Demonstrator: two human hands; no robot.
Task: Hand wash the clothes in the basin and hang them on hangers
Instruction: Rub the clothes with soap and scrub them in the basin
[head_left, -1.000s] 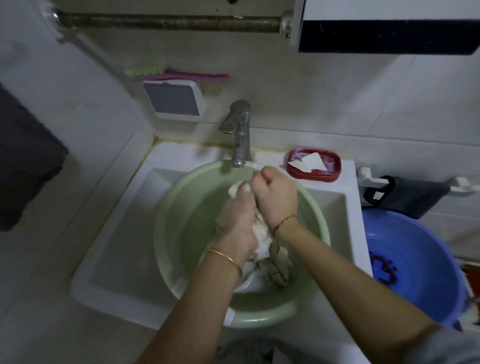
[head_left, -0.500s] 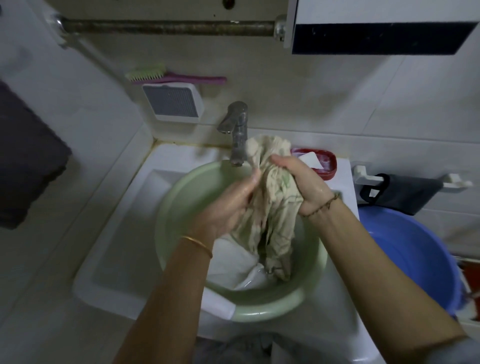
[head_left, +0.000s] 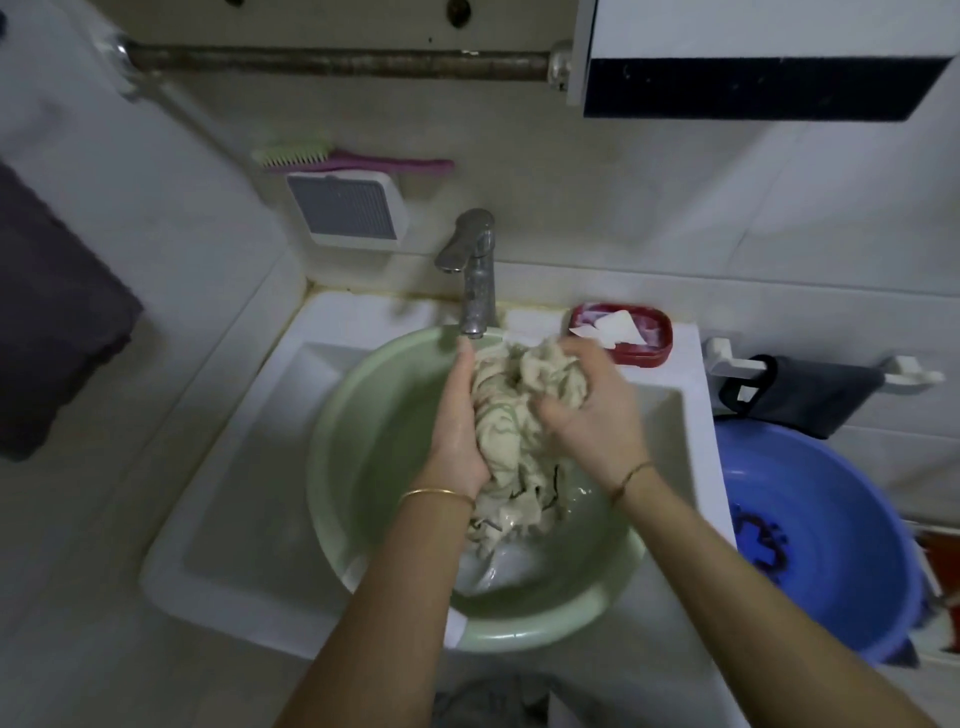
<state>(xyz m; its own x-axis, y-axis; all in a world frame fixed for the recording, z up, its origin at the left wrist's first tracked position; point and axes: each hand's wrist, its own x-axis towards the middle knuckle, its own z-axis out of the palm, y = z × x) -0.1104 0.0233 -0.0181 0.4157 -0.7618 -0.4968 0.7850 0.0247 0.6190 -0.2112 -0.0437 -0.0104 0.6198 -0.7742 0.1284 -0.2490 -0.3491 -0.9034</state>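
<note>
A wet cream garment (head_left: 506, 431) with thin dark lines is bunched between my two hands above the pale green basin (head_left: 363, 431). My left hand (head_left: 460, 421) lies against its left side with the fingers stretched up toward the tap. My right hand (head_left: 592, 410) grips the bundle's top and right side, fingers curled into the cloth. The garment's lower end hangs into the basin, where more white cloth (head_left: 498, 564) lies in the water. The basin sits in a white sink (head_left: 244, 467).
A metal tap (head_left: 475, 275) stands just behind the bundle. A red soap dish (head_left: 621, 332) with white soap sits at the sink's back right. A blue basin (head_left: 821, 540) stands to the right, under a dark cloth (head_left: 810, 395) on a rail. A brush (head_left: 353, 158) lies above a grey box.
The garment was lifted and spread high by the tap half a second ago; now it is gathered into a lower, tighter bundle between both hands.
</note>
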